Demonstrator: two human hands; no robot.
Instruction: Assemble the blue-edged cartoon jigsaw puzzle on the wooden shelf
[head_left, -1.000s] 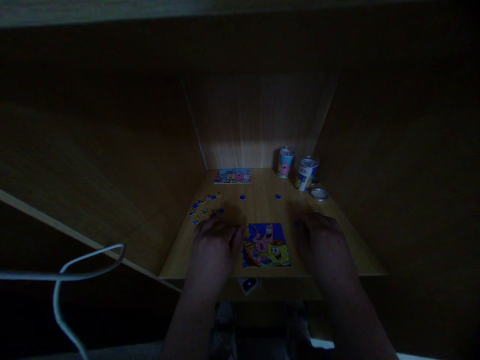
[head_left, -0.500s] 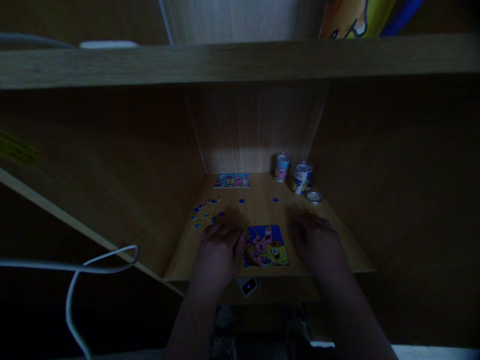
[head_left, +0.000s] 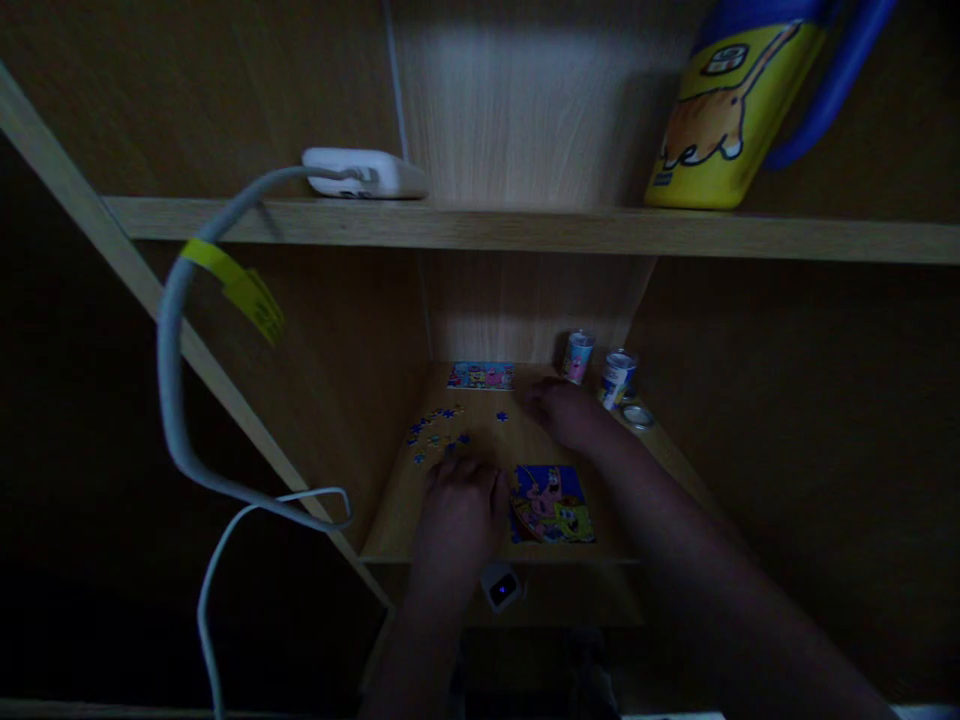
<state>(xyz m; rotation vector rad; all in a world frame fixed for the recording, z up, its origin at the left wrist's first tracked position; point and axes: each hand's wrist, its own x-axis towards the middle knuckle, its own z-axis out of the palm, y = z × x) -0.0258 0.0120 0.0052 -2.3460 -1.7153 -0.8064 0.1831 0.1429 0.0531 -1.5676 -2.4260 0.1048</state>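
Apparently piece-picking: from afar I see the right hand (head_left: pixel 564 407) extended, right of a loose blue piece (head_left: pixel 502 416), its grip unclear to me. Left hand (head_left: pixel 460 508), grip also unreadable, curls left of the near puzzle (head_left: pixel 553 505); next move calls, I judge, for a light pinch

Room lies beneath the shelf (head_left: pixel 525 228); cans (head_left: pixel 616 382) block right.

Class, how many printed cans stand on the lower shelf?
2: a pink-and-blue can near the back panel, and a blue-and-white can nearer the front, to its right.
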